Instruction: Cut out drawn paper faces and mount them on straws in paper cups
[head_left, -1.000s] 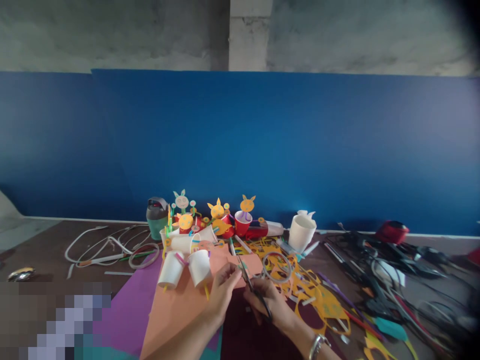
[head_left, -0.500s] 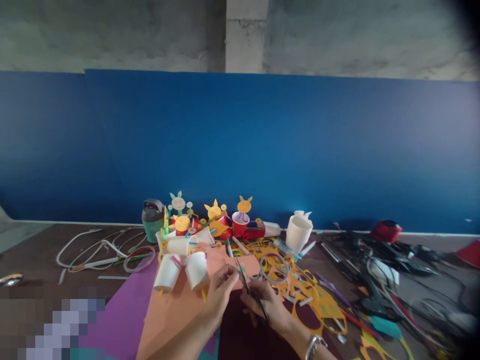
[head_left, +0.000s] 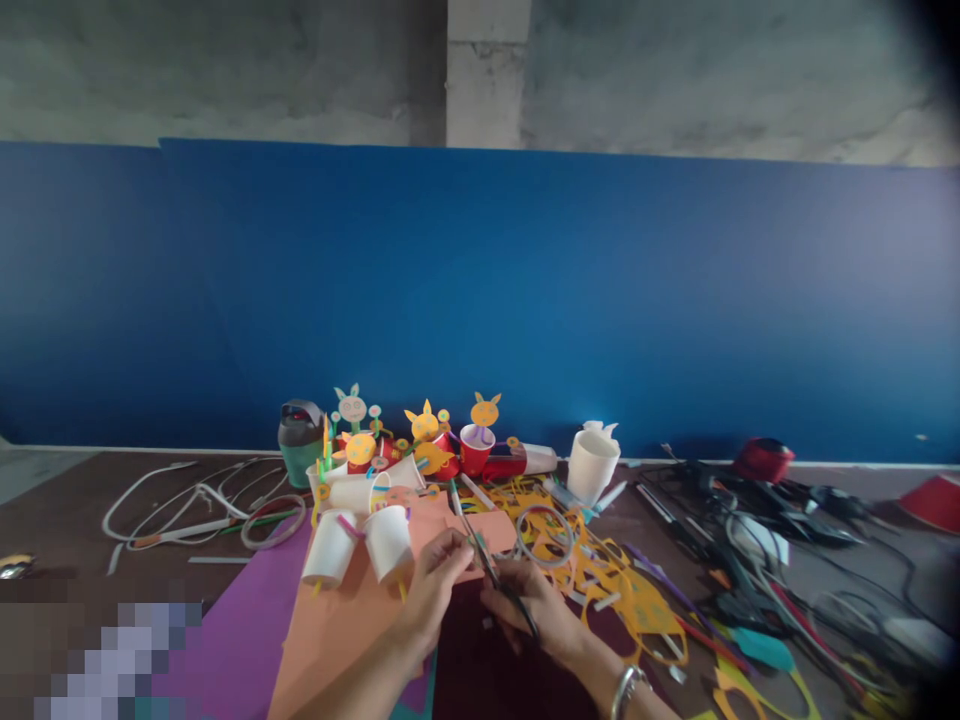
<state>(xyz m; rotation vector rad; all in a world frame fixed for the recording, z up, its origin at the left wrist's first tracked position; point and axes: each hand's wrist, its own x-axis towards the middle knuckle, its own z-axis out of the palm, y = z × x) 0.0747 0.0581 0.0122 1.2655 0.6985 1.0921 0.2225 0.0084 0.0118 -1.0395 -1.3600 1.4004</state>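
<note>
Black-handled scissors (head_left: 491, 572) are in my right hand (head_left: 534, 607), which is closed round their handles, with the blades pointing up and to the left. My left hand (head_left: 439, 582) is pinched beside the blades on a small piece of paper, mostly hidden by the fingers. Beneath and behind the hands lie orange paper sheets (head_left: 337, 640). Two white paper cups (head_left: 328, 548) with pipe cleaners lean left of my left hand. A silver bracelet circles my right wrist.
Paper-cup figures (head_left: 477, 450) with animal faces stand at the back. Yellow paper scraps (head_left: 637, 605) and a tape ring (head_left: 545, 536) lie to the right. A white cup (head_left: 592, 468), tangled black cables (head_left: 757, 590), white cables (head_left: 202, 495) and a grey-green container (head_left: 300, 445) are around.
The whole view has shifted slightly, so the objects appear a little further left. Both hands keep nearly the same pose at the scissors.
</note>
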